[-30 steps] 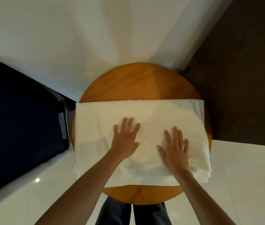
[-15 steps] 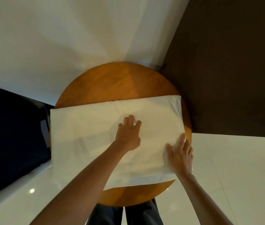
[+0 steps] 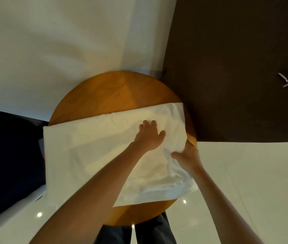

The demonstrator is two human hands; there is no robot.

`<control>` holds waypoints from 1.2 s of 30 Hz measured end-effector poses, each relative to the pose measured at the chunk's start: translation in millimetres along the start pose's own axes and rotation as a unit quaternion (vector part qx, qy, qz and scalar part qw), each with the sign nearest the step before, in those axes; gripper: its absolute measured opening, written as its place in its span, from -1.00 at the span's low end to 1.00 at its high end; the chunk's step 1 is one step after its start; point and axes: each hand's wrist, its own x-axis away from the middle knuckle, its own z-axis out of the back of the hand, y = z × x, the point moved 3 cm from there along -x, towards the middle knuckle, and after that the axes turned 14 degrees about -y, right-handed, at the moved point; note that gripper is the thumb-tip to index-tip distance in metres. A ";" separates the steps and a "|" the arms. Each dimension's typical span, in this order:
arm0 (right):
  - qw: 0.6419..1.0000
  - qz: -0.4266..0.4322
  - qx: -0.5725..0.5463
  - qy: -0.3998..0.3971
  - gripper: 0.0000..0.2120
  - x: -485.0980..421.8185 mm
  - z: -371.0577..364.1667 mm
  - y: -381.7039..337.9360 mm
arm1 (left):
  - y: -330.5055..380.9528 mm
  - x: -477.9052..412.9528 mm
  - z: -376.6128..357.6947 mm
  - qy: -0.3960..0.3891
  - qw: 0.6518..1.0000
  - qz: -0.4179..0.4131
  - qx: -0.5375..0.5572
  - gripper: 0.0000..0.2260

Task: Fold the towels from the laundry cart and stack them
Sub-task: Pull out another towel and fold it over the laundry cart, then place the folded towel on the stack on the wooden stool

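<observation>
Right, biggest first: white wall [image 3: 69,41] behind, dark brown panel [image 3: 236,67] to the right, glossy pale floor [image 3: 245,173] below it. What looks like the dark navy laundry cart [image 3: 7,155] sits hard against the left side.

Round wooden worktop [image 3: 115,92]: far half bare, so there is space there. The white towel [image 3: 86,147], already folded into a long band, lies across the near half. Its left end overhangs the rim toward the cart; its near right corner hangs off the right rim.

Change: a second ago both palms lay flat, smoothing. Since then the right hand [image 3: 186,155] has slid to the towel's right end and clenched it; the cloth is now bunched and lifting there. The left hand [image 3: 149,137] has stayed put right of centre, fingers [image 3: 145,123] released and pressing flat.

My read: smoothing is done and the cross-fold is starting, with the left hand as anchor on the fold line.

Clearance: the sweep leftward over the towel looks free. The right rim sits close to the dark panel, so little room that side. The metal lever handle [image 3: 287,81] is well apart. Overhanging left end could drag if the band shifts.
</observation>
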 end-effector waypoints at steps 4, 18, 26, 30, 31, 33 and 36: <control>0.996 0.061 0.063 0.002 -0.61 16.4 -11.0 -17.1 | 43.0 -4.8 8.2 -0.028 0.998 0.019 0.049 -0.31; 0.996 -0.034 0.073 -0.029 -0.63 40.2 -7.7 -25.6 | 67.1 2.7 30.2 0.066 0.997 0.035 0.030 -0.59; 0.978 -0.060 0.196 0.031 -0.57 63.9 32.7 -50.1 | 103.9 15.3 49.0 0.100 0.987 -0.059 0.110 -0.64; 0.957 -0.054 0.272 0.087 -0.51 83.4 50.3 -82.5 | 124.3 32.4 75.6 0.124 0.977 -0.094 0.144 -0.59; 0.952 -0.048 0.284 0.099 -0.52 88.7 52.6 -91.6 | 126.3 38.0 82.3 0.132 0.973 -0.104 0.156 -0.59; 0.943 -0.035 0.307 0.120 -0.53 97.9 52.3 -107.4 | 123.9 52.1 94.4 0.144 0.961 -0.133 0.194 -0.60; 0.935 -0.007 0.330 0.127 -0.50 107.7 36.5 -127.0 | 103.3 71.1 107.8 0.158 0.936 -0.158 0.271 -0.60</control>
